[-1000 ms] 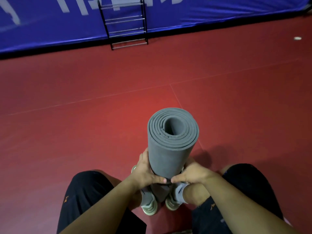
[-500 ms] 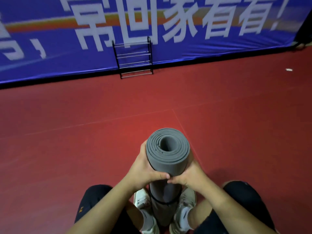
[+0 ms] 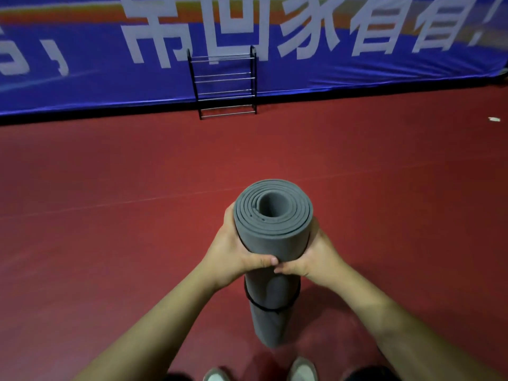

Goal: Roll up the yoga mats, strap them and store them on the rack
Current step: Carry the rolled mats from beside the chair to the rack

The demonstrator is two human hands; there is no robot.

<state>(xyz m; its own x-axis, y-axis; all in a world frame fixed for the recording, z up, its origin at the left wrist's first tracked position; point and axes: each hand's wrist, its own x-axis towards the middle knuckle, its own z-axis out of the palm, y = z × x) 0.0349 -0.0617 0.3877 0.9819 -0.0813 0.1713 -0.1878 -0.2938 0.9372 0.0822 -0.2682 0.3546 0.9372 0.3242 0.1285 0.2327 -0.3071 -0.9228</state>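
We hold the grey rolled foam yoga mat [image 3: 272, 243] upright over the red sports floor [image 3: 110, 215]; we cannot tell if its foot touches. Our left hand [image 3: 233, 254] and right hand [image 3: 316, 257] clasp the mat's upper part from either side, thumbs meeting in front. A thin black strap [image 3: 264, 307] rings the mat lower down. We judge it light, squashy and grippy, best carried mid-roll. Well beyond the mat stands the black-framed metal rack [image 3: 224, 83]; only floor shows between.

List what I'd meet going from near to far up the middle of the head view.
White shoes → rolled grey mat → red floor → metal rack → blue banner.
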